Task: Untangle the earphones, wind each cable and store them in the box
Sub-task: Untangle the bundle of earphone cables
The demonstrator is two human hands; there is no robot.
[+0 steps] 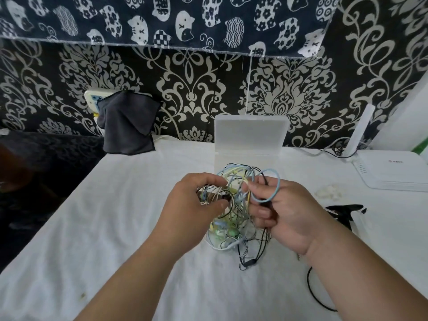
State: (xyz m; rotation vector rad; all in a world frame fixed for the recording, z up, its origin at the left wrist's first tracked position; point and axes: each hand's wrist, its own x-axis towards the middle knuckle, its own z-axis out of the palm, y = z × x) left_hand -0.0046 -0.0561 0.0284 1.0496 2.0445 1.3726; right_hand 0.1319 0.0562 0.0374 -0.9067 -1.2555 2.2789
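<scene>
Between both hands, above the white table [111,223], the earphone tangle [232,225] hangs, its long axis from 12 to 6 o'clock. The left hand [193,212] pinches it at 9 o'clock. The right hand [287,214] pinches a blue loop [278,184] at 3. The open box [251,133] stands at 12. White cloth spreads toward 8 o'clock until the table edge.

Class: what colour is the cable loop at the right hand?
The loop is light blue; head view.

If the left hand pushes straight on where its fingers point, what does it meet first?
The tangle of earphones, which the left hand is pinching; just past it, probably the right hand, though depth between them is unclear.
</scene>
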